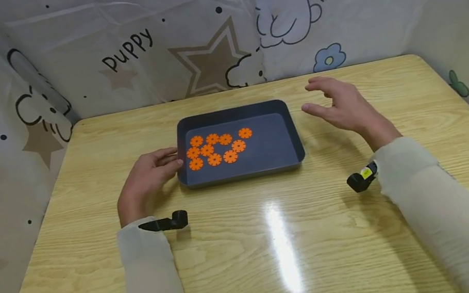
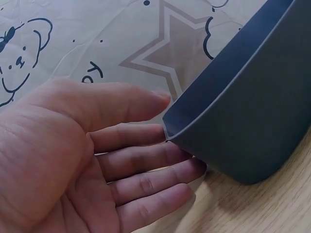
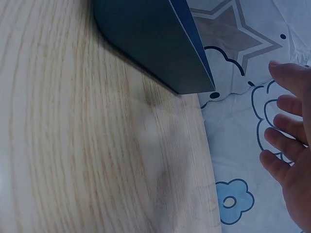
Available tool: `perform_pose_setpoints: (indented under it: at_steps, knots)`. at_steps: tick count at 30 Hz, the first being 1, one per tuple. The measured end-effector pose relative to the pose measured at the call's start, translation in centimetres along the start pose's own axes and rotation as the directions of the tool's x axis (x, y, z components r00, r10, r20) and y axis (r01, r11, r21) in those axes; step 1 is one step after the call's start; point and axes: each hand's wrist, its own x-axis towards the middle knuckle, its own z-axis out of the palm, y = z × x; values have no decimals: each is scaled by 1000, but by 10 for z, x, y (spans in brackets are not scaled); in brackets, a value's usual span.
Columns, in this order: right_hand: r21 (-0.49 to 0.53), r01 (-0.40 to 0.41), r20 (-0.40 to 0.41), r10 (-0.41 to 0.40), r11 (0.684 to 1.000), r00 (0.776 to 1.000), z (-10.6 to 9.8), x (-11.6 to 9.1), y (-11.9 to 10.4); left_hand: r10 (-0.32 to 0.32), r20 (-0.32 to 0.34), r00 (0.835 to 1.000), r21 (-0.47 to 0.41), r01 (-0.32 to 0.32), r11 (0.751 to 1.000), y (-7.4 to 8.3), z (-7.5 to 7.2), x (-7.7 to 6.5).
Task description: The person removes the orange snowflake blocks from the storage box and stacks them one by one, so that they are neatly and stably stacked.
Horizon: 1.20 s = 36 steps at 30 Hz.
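A dark grey rectangular tray lies on the table with several flat orange notched discs in it, mostly toward its left half. My left hand is at the tray's left end. In the left wrist view the fingers are nearly straight, their tips right at the tray's wall, the thumb above them close to the rim. My right hand hovers right of the tray, apart from it, fingers spread and loosely bent, holding nothing. The right wrist view shows the tray's outer wall away from that hand.
The light wooden table reaches back to a wall covering printed with stars, animals and lettering. Covering also rises along both sides. A small black camera sits on the left wrist, another camera on the right.
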Motion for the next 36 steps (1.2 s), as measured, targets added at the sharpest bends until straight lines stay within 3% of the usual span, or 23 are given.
perform_pose_setpoints:
  at_steps: [7, 18, 26, 36]
  knots:
    - [37, 14, 34, -16, 999, 999, 4, 4, -2, -26, 16, 1000, -21, 26, 999, -2, 1, 1]
    - [85, -22, 68, 17, 996, 998, 6, 19, -11, -5, 35, 999, -40, 6, 999, -3, 1, 0]
    - [133, 7, 76, -17, 991, 997, 9, 29, -21, 22, 32, 999, -43, -21, 999, -4, 2, -1]
    - [110, 16, 116, -29, 994, 993, 15, 41, -31, 6, 23, 1000, -49, -5, 999, -5, 2, 0]
